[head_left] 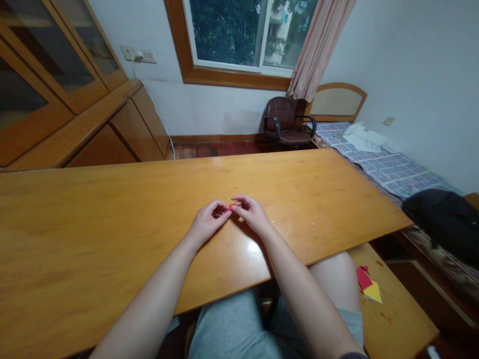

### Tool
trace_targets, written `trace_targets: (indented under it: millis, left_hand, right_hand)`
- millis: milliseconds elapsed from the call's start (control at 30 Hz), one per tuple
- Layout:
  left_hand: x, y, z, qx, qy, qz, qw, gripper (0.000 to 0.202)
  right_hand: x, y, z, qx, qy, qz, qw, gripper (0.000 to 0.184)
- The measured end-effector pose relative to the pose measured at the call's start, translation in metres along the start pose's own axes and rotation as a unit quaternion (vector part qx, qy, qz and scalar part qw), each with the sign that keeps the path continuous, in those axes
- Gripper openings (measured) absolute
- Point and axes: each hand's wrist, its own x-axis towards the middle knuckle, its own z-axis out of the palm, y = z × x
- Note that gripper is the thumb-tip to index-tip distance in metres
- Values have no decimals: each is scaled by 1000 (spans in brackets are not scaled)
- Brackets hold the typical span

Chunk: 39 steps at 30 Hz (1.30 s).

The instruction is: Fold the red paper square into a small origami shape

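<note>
A small red piece, which looks like folded paper, is pinched between my two hands just above the wooden table. My left hand grips its left side with thumb and fingertips. From the right, my right hand closes thumb and fingers on the same piece. Fingertips cover much of it, so its exact shape is hard to make out. Tiny pale scraps lie on the tabletop to the right of my hands.
On a wooden bench at lower right lie red paper and yellow paper. Beyond the table stand a brown armchair and a bed with a black bag. A glass-fronted cabinet is at left.
</note>
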Motion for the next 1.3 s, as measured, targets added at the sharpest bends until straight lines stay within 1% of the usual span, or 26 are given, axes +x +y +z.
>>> trace_targets:
  millis: [100, 167, 233, 367, 533, 767, 933, 1100, 1300]
  left_hand:
    - [1, -3, 2, -36, 10, -8, 999, 27]
    - [1, -4, 2, -41, 12, -13, 999, 28]
    - [2, -3, 2, -24, 2, -17, 1000, 27]
    - [1, 3, 0, 36, -33, -11, 999, 26]
    - [0, 5, 0, 61, -25, 1, 998, 26]
    - [0, 1, -2, -17, -16, -18, 1000, 29]
    - [1, -4, -3, -50, -4, -37, 998, 31]
    - [3, -10, -2, -98, 2, -59, 993, 35]
    - [4, -13, -2, -146, 4, -83, 986, 33]
  right_hand:
    - [2, 0, 0, 19, 18, -2, 1000, 34]
    - [2, 0, 0, 37, 24, -3, 999, 36]
    - [2, -1, 0, 47, 28, 0, 999, 37]
    - [1, -3, 0, 47, 31, 6, 998, 37]
    - [0, -5, 0, 54, 24, 0, 998, 35]
    - [-1, -4, 0, 57, 8, -2, 998, 37]
    - [-2, -6, 0, 56, 2, 0, 998, 37]
    - [-3, -8, 0, 36, 3, 10, 999, 32]
    - [-2, -6, 0, 30, 2, 6, 1000, 26]
